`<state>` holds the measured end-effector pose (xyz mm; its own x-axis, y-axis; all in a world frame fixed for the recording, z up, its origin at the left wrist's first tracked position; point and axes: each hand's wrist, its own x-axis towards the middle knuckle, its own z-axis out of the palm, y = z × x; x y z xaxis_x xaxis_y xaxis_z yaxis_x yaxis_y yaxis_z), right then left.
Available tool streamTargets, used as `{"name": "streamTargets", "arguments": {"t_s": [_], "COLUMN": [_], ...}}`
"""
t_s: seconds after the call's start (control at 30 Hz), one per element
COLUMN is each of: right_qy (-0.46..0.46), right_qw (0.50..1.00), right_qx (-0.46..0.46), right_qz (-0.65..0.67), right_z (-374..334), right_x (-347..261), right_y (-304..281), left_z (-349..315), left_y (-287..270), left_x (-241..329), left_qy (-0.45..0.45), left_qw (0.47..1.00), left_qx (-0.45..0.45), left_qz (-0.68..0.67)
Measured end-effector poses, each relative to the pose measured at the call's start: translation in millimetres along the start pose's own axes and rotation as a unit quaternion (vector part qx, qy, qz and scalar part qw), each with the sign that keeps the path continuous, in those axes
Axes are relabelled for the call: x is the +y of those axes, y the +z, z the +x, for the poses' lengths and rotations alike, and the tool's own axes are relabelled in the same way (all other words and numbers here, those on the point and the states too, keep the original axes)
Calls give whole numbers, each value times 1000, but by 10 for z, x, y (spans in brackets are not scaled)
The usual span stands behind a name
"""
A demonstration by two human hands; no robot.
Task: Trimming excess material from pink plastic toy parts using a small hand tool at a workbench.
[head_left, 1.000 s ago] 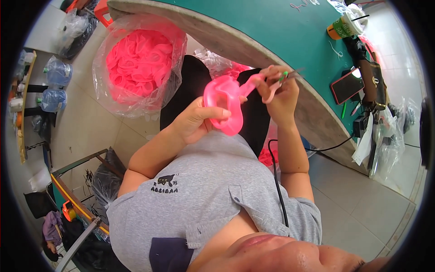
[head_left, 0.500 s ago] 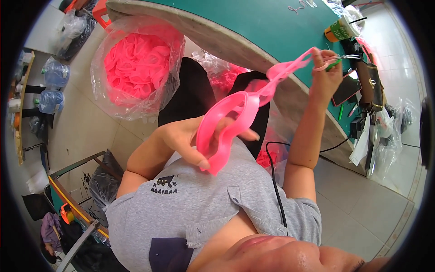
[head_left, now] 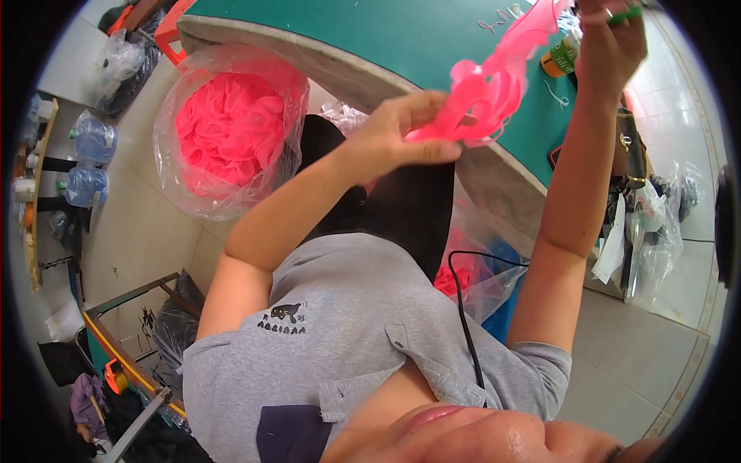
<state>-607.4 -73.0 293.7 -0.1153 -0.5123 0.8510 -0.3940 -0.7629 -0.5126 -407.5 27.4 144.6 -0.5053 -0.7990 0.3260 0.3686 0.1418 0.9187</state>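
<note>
A soft, glossy pink piece with band-like loops [head_left: 490, 96] is stretched over the table's near edge, between my two hands. My left hand [head_left: 386, 139] is closed on its lower end, thumb below and fingers above, slightly blurred. The upper end runs up to my right hand [head_left: 614, 58], raised at the upper right with bent fingers. Scissors with a green handle [head_left: 624, 15] are held in that same hand, their blades mostly cut off by the dark picture rim. How the right fingertips hold the pink end is hard to make out.
A clear plastic bag [head_left: 296, 150] full of similar pink pieces [head_left: 231, 131] stands on the floor at left. On the green table [head_left: 347, 38] are an orange-and-green cup [head_left: 557, 58] and a white string [head_left: 557, 96]. A black cable [head_left: 463, 309] crosses my shirt. Water jugs [head_left: 94, 143] stand far left.
Both hands have moved up and away from my body, over the table edge, with the pink piece between them. The left hand's hold has shifted and the piece's loops look more bunched.
</note>
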Motion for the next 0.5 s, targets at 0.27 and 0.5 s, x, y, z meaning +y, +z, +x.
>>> {"name": "streamTargets", "arguments": {"t_s": [0.27,0.5], "right_qy": [4,246], "right_qw": [945,897], "right_qx": [-106,-318], "right_qz": [-309,-182], "right_z": [74,-654], "right_x": [984,539], "right_y": [-409,-723], "left_z": [870,860], "left_y": [-283,-349], "left_x": [-296,-465], "left_qy": [-159,-159], "left_qw": [965,975], "left_qx": [54,59], "left_qz": [-204,-142]}}
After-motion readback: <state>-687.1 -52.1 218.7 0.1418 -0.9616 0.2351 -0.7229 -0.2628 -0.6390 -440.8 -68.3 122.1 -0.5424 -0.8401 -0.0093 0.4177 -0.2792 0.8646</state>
